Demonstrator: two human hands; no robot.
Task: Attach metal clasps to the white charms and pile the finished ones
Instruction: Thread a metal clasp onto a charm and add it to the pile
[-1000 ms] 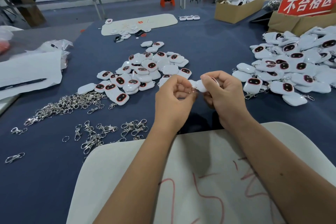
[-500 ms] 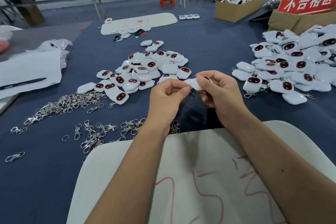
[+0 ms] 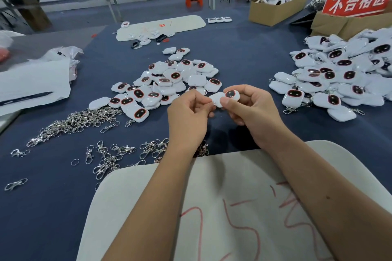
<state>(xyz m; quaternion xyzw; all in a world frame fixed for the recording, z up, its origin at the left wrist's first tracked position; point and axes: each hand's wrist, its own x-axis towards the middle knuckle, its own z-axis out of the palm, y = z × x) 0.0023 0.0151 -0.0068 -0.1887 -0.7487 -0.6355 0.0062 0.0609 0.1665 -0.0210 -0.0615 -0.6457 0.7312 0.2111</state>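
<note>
The white charm (image 3: 224, 97) sits above the middle of the blue table (image 3: 244, 53), pinched in the curled fingers of the right hand (image 3: 252, 112), its dark red-rimmed window facing up. The left hand (image 3: 191, 112) meets it at its near-left corner, fingertips pinched together on what looks like a small ring of a metal clasp (image 3: 214, 104), though the piece is mostly hidden and hard to make out.

To do this step well, the right hand should hold the charm steady and turn its loop toward the left fingers, while these keep the ring spread just enough to thread it, then let it close fully before release.

The unfinished charms (image 3: 169, 82) lie just beyond the hands, loose clasps (image 3: 80, 121) to the left, and the finished pile (image 3: 339, 78), clasps showing at its edge, to the right.

A red sign (image 3: 358, 0) on a cardboard box (image 3: 339, 25) reads "不合格区". The white board (image 3: 222, 207) under the forearms bears red handwriting, which seems to include "15"; the rest is unclear.
</note>
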